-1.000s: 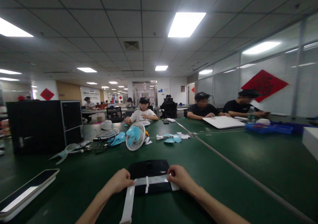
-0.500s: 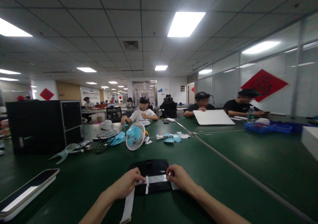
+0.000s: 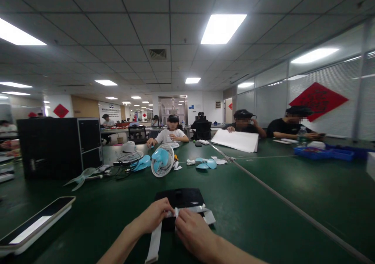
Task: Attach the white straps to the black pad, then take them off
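Trailing below left grip (image 3: 158, 214), strap (image 3: 155, 242) — white

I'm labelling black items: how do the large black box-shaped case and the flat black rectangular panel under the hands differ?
The large black box-shaped case stands tall; the flat black rectangular panel lies low. The case looks far bulkier than the panel. A flat white strap crosses the panel; none shows on the case. Both sit on the green tabletop.

Dim overall, cool white light from ceiling panels (image 3: 224, 29), nearest ones overexposed with hazy halos, bright glare on a phone screen (image 3: 32, 228), faint sheen on the green surface (image 3: 281, 213), wide-angle edge stretching, distant detail soft
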`<state>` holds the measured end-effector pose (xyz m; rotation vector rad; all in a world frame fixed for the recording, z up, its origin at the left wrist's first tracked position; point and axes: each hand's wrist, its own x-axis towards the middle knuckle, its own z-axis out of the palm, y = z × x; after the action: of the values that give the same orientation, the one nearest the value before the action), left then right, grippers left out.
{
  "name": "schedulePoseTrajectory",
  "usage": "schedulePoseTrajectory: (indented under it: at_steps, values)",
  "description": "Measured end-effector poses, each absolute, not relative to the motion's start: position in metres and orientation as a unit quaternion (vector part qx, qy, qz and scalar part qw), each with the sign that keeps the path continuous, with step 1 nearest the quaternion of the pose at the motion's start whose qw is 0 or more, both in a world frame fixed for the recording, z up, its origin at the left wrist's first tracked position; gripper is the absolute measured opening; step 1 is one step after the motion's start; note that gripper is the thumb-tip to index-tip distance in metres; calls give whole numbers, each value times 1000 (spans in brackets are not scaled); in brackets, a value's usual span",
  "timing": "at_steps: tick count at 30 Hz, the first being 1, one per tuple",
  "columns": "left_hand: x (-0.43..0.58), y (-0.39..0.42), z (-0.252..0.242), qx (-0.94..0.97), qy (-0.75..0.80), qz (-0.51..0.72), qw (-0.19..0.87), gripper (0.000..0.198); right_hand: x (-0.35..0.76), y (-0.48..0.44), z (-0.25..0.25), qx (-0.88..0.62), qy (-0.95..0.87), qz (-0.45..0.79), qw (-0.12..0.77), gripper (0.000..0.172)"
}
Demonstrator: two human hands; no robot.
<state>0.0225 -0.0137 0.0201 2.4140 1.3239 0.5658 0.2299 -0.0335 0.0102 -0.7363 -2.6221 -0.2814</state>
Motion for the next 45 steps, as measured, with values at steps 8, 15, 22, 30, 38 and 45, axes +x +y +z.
schedulePoseTrajectory:
  at_steps: [8,15,22,30,38,45]
  values:
    - [26,-21,29,861,460,170,132,36,236,-23,-4,-210,-933,-124,263,12]
    - [27,-18,29,874,460,127,93,37,237,-24,-8,-188,-935,-141,267,15]
    - [27,-18,26,873,463,125,88,34,237,-21,-11,-180,-931,-139,286,18]
    - [27,-15,21,873,465,124,76,36,232,-28,-7,-226,-935,-68,265,9]
    - [28,-16,22,873,467,117,76,37,235,-31,-2,-226,-947,-45,224,8]
    - [27,-15,19,873,466,124,68,36,236,-33,2,-205,-956,-6,211,10]
